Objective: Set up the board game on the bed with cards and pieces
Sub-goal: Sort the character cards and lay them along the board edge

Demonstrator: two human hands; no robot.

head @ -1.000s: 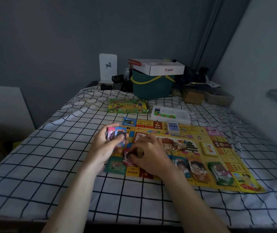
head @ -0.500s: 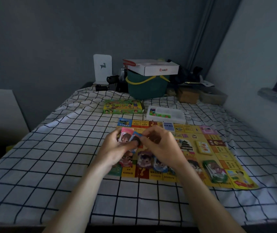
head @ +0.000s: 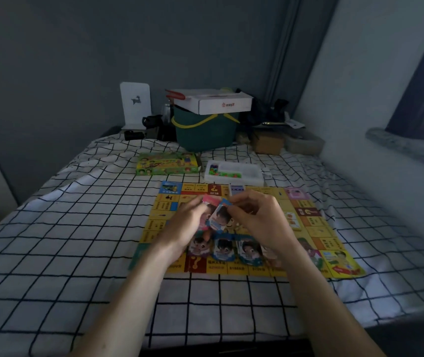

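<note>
A yellow game board [head: 316, 231] lies flat on the checked bed sheet [head: 77, 240]. My left hand [head: 184, 225] holds a small fan of character cards [head: 216, 215] above the board. My right hand [head: 257, 217] pinches the top edge of the front blue card in that fan. Several character cards [head: 225, 249] lie in a row on the board's near edge, partly hidden by my wrists. A green game box [head: 167, 163] and a white tray of small coloured pieces [head: 234, 172] sit beyond the board.
At the head of the bed stand a green bucket [head: 205, 132] with a white carton [head: 213, 101] on top, a white card stand [head: 135, 104], dark gear and brown boxes [head: 268, 143]. A wall with a window ledge [head: 406, 145] runs along the right.
My right hand rose from the row of cards on the board to the fan in my left hand and now pinches the front card. The view shifted slightly.
</note>
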